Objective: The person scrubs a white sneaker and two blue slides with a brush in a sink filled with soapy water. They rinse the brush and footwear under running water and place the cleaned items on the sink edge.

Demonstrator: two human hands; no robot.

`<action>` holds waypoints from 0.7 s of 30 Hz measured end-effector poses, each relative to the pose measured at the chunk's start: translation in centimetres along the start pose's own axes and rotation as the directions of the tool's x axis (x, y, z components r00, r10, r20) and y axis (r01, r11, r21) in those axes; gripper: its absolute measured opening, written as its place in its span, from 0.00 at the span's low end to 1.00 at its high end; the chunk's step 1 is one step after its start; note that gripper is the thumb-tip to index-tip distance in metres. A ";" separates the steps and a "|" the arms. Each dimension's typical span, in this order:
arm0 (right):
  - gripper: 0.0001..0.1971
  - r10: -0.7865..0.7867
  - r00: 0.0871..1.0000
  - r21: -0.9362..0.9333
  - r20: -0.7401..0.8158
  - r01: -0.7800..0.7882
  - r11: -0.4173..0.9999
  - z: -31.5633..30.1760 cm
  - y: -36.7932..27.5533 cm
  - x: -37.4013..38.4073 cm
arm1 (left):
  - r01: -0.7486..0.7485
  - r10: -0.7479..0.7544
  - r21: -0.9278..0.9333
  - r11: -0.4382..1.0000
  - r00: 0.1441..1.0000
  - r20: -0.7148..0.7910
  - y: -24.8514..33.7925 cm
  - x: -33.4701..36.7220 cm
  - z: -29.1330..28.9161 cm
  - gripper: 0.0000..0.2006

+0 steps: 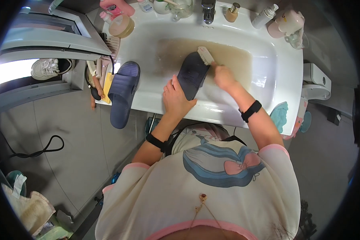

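My left hand (177, 98) grips the near end of a dark blue slipper (193, 71) tilted inside the white sink (264, 76), its ridged face up. My right hand (225, 77) is closed round the handle of a scrubbing brush (205, 55). The brush's pale bristles rest against the slipper's far right edge. Brownish, murky water (232, 56) lies in the basin around the slipper's far end. A matching blue slipper (125, 94) sits across the counter's left edge, its near end jutting out over the floor.
Behind the basin stand a faucet (209, 12), a soap pump bottle (232, 13), a white spray bottle (265, 16) and a pink bottle (117, 8). A teal cloth (279, 117) hangs at the right front edge. White sneakers (46, 69) sit on a shelf at left.
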State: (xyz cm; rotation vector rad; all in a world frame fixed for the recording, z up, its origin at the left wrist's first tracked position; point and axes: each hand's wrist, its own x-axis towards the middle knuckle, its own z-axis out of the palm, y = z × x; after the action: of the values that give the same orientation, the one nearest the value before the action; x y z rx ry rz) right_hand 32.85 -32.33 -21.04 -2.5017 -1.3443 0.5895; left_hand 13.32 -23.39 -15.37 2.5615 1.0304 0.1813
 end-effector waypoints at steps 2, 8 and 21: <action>0.19 0.134 0.991 0.004 0.002 -0.134 0.991 -0.9 0.3 -0.3 | 0.037 -0.036 -0.048 0.998 0.999 0.018 -0.8 -0.8 0.2 0.50; 0.28 0.307 0.947 0.054 0.091 -0.312 0.948 2.2 2.8 -0.8 | 0.090 -0.097 -0.115 0.989 0.994 -0.056 -2.0 -1.2 -0.1 0.50; 0.23 0.143 0.978 0.320 -0.148 -0.090 0.943 4.3 0.5 4.0 | 0.052 -0.062 -0.144 0.988 0.996 -0.065 -2.1 -1.3 0.4 0.51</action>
State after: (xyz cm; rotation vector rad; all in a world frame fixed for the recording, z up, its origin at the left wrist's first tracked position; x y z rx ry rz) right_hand 33.18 -29.14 -26.03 -2.3228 -0.9627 0.5493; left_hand 11.16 -23.04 -16.51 2.4101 1.0748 0.3180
